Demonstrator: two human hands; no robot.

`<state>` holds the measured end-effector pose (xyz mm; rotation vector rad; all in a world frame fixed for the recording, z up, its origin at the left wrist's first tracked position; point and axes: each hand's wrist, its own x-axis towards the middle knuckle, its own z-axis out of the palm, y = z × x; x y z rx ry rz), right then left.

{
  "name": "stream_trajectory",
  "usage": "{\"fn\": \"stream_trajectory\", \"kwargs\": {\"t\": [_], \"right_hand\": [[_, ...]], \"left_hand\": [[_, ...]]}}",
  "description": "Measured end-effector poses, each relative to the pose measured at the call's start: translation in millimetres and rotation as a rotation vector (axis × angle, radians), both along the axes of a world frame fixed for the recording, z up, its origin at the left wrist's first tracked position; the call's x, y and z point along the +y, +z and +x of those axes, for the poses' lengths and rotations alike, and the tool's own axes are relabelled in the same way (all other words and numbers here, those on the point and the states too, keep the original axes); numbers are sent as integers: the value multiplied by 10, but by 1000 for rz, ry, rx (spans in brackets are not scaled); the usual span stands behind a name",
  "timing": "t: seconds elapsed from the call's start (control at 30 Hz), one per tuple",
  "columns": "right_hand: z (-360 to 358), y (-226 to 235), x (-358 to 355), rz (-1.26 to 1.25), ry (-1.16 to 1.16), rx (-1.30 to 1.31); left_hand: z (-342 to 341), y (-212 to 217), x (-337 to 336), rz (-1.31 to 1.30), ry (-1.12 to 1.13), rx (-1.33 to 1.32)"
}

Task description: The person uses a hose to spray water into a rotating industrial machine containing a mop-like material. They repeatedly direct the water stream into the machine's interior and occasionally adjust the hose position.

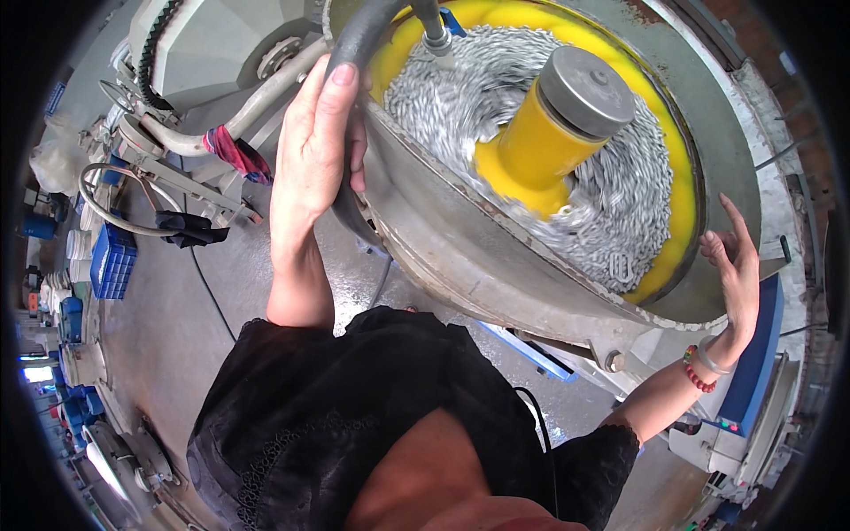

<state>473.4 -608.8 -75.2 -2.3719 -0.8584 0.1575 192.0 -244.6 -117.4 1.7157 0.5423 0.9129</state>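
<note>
My left hand is wrapped round a thick dark grey hose beside the rim of a round machine bowl. My right hand is by the bowl's right rim, its fingers bent and apart, with nothing in it. Inside the yellow-lined bowl, a mass of small grey-white pellets looks streaked with motion. From its middle rises a yellow column with a grey metal cap. A small looped metal-like piece lies among the pellets near the front right.
A pipe with a metal fitting reaches over the bowl at the top. Left of it are a bent pale pipe with a red cloth tied on, and a blue crate on the floor. A blue panel stands at the right.
</note>
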Motion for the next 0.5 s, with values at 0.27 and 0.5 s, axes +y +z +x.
{"fn": "stream_trajectory", "kwargs": {"t": [0.27,0.5], "right_hand": [[-39,27,39,-26,-41,16],[-76,55,71,-79,-18,-35]], "left_hand": [[11,11,-8,23,8,5],[28,19,-14,62,37,25]]}}
